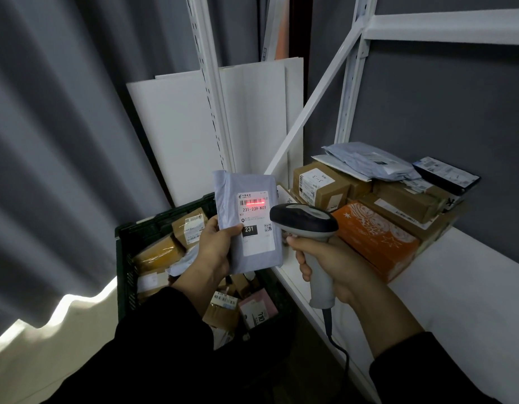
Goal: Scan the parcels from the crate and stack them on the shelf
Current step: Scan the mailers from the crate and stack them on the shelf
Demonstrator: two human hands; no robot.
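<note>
the left hand (214, 252) grips a grey poly mailer parcel (248, 223) by its lower left edge, thumb across the front face, fingers curled behind. the parcel is held upright above the crate (127, 258), label facing the camera. the white shipping label (256, 221) reads "231-239-k01" and carries a black block marked "231". a red scan line (254, 202) lies across the barcode at the top of the label.

the right hand (331, 263) is clamped around the grey handle of a handheld barcode scanner (306, 221), its black head aimed at the label, just beside the parcel's right edge. the scanner cable (338, 348) hangs below the handle.

the dark crate holds cardboard boxes and mailers. on the white shelf (471, 287) to the right sit an orange box (374, 237), brown cartons (319, 185) and grey mailers (369, 163) stacked on top.
</note>
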